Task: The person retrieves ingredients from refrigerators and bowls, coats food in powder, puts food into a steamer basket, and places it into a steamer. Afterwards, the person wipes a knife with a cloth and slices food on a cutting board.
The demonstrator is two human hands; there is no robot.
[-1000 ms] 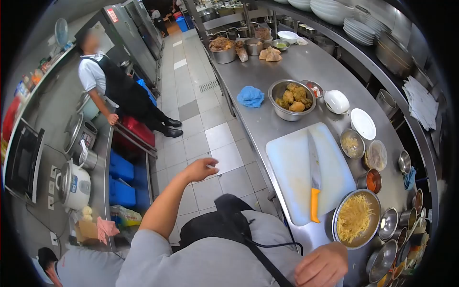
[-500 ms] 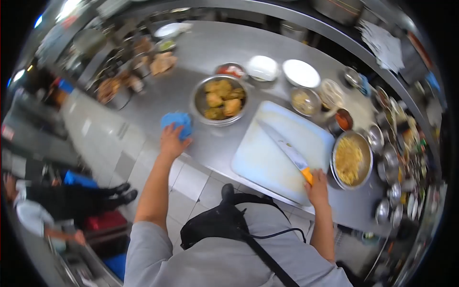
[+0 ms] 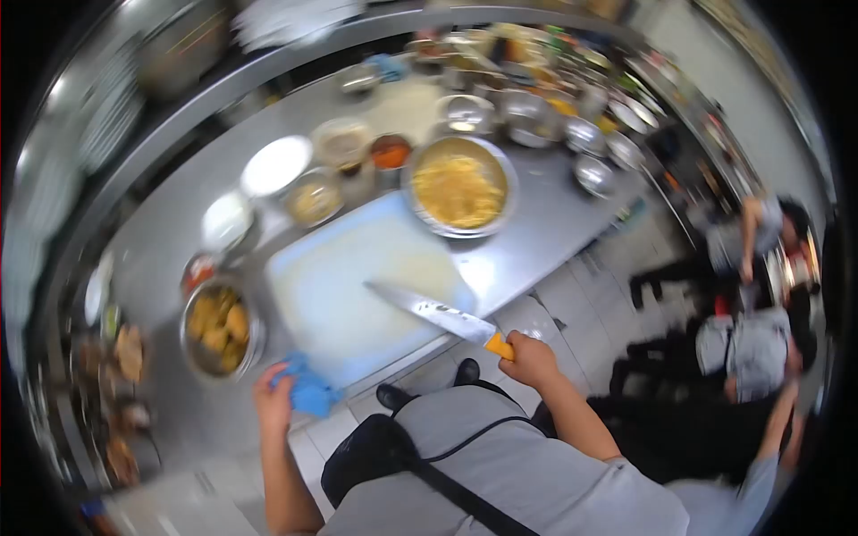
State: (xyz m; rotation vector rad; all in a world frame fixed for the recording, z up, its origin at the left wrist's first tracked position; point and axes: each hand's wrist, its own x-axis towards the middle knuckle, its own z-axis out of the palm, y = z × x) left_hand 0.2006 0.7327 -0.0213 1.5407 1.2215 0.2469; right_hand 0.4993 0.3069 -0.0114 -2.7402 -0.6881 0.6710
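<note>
My right hand (image 3: 532,359) is wrapped round the yellow handle of a large knife (image 3: 438,313), whose blade lies over the near right part of the white cutting board (image 3: 349,277). My left hand (image 3: 273,397) grips a blue cloth (image 3: 311,386) at the board's lower left corner. Beside the cloth stands a metal bowl of browned chunks (image 3: 217,329). A bigger metal bowl holds pale yellow shreds (image 3: 458,189), just past the board's far right corner.
White dishes (image 3: 277,166), a tub of red sauce (image 3: 391,154) and several metal bowls (image 3: 531,118) stand along the back of the steel counter (image 3: 554,214). A shelf edge (image 3: 223,89) runs behind. Several people (image 3: 746,348) are at the right.
The view has swung to the right. My right hand has closed on the knife handle and turned the knife towards the board's near edge. My left hand has gathered up the blue cloth beside the board.
</note>
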